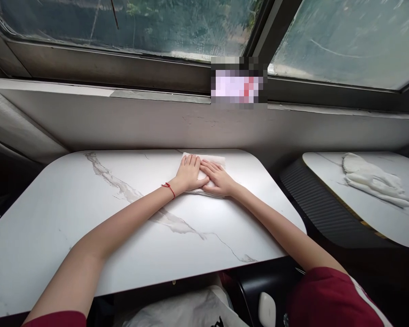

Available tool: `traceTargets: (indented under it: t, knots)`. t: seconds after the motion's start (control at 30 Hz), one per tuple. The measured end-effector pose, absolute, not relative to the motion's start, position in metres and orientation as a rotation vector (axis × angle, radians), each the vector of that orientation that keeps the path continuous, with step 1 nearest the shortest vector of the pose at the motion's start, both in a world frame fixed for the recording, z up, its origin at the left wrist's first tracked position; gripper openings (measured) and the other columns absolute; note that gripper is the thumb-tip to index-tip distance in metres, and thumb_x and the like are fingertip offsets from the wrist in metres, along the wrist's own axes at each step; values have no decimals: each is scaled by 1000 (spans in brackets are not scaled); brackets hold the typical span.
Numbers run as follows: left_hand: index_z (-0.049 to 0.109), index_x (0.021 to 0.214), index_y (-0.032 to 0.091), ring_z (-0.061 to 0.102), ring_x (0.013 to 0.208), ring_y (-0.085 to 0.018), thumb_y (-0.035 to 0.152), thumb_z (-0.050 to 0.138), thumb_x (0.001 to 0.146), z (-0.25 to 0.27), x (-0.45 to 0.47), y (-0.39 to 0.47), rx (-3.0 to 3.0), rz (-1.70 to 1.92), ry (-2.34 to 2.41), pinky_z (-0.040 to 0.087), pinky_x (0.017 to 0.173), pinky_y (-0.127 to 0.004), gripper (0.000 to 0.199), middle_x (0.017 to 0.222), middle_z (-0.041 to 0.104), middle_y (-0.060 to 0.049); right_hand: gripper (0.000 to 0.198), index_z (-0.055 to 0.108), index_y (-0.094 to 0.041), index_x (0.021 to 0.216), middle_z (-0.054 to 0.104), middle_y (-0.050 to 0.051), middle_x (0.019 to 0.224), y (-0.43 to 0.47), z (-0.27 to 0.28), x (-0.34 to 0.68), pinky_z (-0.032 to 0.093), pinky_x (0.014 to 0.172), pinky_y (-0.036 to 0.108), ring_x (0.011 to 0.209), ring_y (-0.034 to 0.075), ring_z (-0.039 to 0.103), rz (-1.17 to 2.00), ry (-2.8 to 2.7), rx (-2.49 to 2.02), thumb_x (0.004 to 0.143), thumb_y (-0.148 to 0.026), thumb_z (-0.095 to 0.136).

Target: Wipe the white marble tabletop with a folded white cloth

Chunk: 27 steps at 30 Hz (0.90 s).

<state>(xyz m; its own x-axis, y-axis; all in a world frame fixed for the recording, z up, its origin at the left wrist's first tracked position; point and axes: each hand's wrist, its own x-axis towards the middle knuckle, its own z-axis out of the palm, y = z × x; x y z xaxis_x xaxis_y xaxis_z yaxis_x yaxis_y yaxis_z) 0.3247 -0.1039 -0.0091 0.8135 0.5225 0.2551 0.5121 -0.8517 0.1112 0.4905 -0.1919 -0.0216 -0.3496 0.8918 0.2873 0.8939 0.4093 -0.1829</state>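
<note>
A folded white cloth (218, 160) lies on the white, marble-patterned table (122, 245) close to its far edge. My left hand (189, 173) rests flat on the cloth's left part, fingers stretched forward. Flat on its right part is my right hand (218, 180), fingers pointing forward and left. The two hands meet over the middle of the cloth and cover much of it. A red string bracelet (170, 188) circles my left wrist.
At the right stands a second marble-patterned table (327, 181) with white gloves or cloth (375, 179) on it. Behind the tables are a wall (139, 120) and windows. A small white case (267, 309) sits below the near table edge.
</note>
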Motion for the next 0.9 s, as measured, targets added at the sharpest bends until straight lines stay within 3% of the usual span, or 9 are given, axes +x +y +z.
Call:
traceTargets:
  t: [0.37, 0.67, 0.9]
  knots:
    - [55, 125, 5, 49, 123, -37, 50, 50, 89, -2, 372, -70, 2950, 456, 897, 33, 111, -48, 58, 133, 57, -23, 73, 44, -16, 149, 42, 17, 158, -149, -23, 537, 28, 118, 56, 146, 34, 37, 9, -2255, -1587, 86, -50, 56]
    - [55, 127, 4, 46, 127, -38, 49, 47, 92, -1, 383, -71, 2912, 479, 1005, 30, 112, -47, 58, 133, 55, -23, 72, 47, -18, 147, 44, 15, 156, -139, -21, 552, 31, 117, 53, 144, 33, 40, 56, -2228, -1539, 82, -48, 57]
    - [54, 127, 6, 48, 125, -37, 49, 49, 91, 2, 379, -70, 2910, 468, 994, 34, 109, -47, 57, 132, 56, -22, 74, 44, -12, 149, 42, 18, 157, -144, -23, 545, 25, 121, 53, 147, 34, 36, -3, -2231, -1576, 83, -44, 56]
